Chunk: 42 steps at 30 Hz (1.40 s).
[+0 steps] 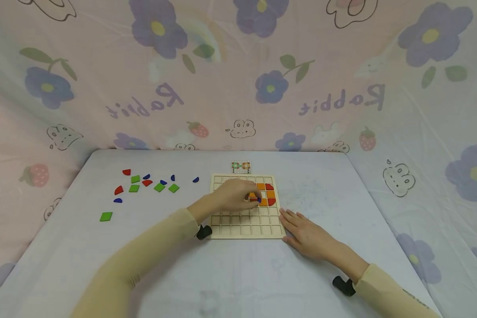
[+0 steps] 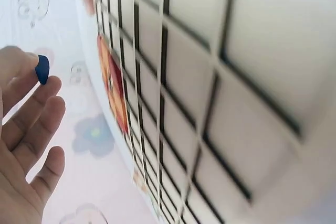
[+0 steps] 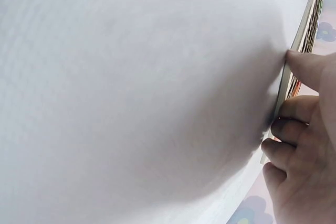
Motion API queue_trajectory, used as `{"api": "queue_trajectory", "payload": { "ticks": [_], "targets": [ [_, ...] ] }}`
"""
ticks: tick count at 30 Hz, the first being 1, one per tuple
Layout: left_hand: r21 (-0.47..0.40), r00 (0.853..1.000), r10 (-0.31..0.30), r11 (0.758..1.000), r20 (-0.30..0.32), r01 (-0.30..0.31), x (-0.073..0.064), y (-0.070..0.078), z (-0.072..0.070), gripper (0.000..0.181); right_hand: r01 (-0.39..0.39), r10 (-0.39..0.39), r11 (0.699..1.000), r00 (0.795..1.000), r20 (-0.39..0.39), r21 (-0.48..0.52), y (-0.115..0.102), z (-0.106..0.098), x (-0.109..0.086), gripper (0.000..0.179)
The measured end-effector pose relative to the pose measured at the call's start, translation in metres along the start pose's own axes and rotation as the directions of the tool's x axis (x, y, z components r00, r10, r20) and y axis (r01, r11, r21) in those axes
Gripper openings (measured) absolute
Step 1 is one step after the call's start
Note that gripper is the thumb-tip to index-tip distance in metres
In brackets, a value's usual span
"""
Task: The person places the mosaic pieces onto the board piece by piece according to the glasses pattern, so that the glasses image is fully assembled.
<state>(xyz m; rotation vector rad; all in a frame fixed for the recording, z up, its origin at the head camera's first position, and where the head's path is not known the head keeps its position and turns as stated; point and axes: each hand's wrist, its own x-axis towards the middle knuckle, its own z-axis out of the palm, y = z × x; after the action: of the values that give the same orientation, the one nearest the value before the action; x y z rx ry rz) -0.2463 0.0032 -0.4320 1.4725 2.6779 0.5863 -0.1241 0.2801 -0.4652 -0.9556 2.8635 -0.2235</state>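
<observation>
My left hand (image 1: 233,195) pinches a small blue half-round piece (image 2: 43,70) between thumb and fingertip, the other fingers spread loosely. It hovers over the wooden grid board (image 1: 246,229), close above the coloured tiles. Orange tiles (image 1: 270,194) and red quarter-round tiles (image 1: 269,187) sit in cells near the board's upper right, partly covered by the hand. At the board's right edge lies my right hand (image 1: 308,235), palm down. Its thumb and fingertips touch the board's side (image 3: 287,74) in the right wrist view.
Left of the board lie several loose pieces: green diamonds (image 1: 106,216), red quarter-rounds (image 1: 119,190) and blue half-rounds (image 1: 196,179). A small pattern card (image 1: 241,166) lies just behind the board. Patterned cloth (image 1: 222,88) hangs around the white table (image 1: 238,274).
</observation>
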Motion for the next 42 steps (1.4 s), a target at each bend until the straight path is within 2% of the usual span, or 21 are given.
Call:
{"api": "queue_trajectory", "payload": {
  "ticks": [9,18,23,31,42],
  "targets": [
    [0.081,0.994,0.094,0.992,0.054,-0.098,0.027,0.015,0.021,0.018,-0.001,0.001,1.0,1.0,0.015,0.01,0.0,-0.002,0.0,0.063],
    [0.093,0.984,0.067,0.992,0.166,-0.083,0.046,0.021,0.032,0.018,0.006,-0.006,1.0,1.0,0.021,0.003,0.001,-0.001,0.0,0.063],
    [0.128,0.977,0.063,0.988,0.203,-0.09,0.049,0.022,0.037,0.017,0.009,-0.009,1.0,1.0,0.018,-0.002,0.002,0.0,0.001,0.063],
    [0.17,0.972,0.073,0.979,0.225,-0.113,0.05,0.02,0.043,0.02,0.005,-0.005,1.0,1.0,0.023,0.005,0.003,0.0,0.001,0.063],
    [0.132,0.973,0.07,0.986,0.22,-0.101,0.045,0.02,0.036,0.02,0.011,-0.011,1.0,1.0,0.015,0.0,0.003,0.001,0.001,0.063]
  ]
}}
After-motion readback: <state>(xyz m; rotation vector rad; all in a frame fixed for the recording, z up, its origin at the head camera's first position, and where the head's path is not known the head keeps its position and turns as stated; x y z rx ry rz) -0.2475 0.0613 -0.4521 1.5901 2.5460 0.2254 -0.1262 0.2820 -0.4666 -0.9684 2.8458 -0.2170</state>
